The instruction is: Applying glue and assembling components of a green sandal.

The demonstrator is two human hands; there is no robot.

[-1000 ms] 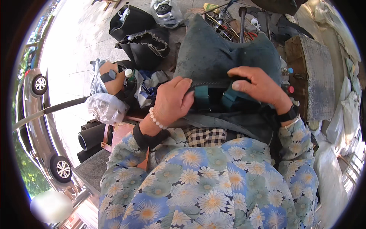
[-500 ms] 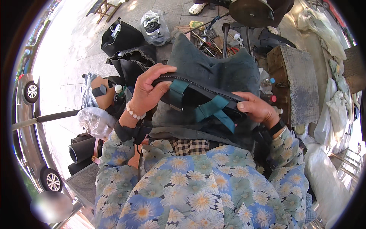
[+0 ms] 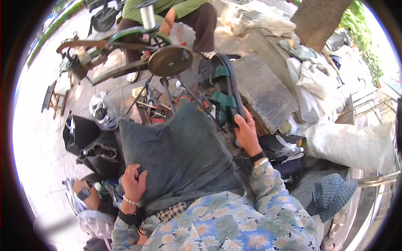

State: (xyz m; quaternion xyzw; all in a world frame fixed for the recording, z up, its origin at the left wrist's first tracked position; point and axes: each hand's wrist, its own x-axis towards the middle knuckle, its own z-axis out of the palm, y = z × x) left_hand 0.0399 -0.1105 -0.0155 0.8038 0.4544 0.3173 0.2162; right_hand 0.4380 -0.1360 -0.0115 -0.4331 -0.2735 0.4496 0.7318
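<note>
A black sandal (image 3: 235,85) with dark green straps stands raised at the right, sole edge toward the right. My right hand (image 3: 247,131) grips it by its lower end, thumb across the edge. Across my lap lies a dark grey-green cloth (image 3: 176,154), wrinkled and worn. My left hand (image 3: 134,183) rests at the cloth's left edge, with its fingers curled in and the thumb bent beside them. No object shows in it.
A shoe-stitching machine (image 3: 169,60) with a round wheel stands ahead, with a seated person in green (image 3: 188,12) behind it. Tools (image 3: 157,106) lie beneath. A wooden box (image 3: 268,92) is close to the sandal. Black bags (image 3: 94,144) stand at left, a white sack (image 3: 349,144) at right.
My left hand has let go of the sandal and dropped to the lap cloth. My right hand has carried the sandal forward and right, turning it upright. The view has swung right and up.
</note>
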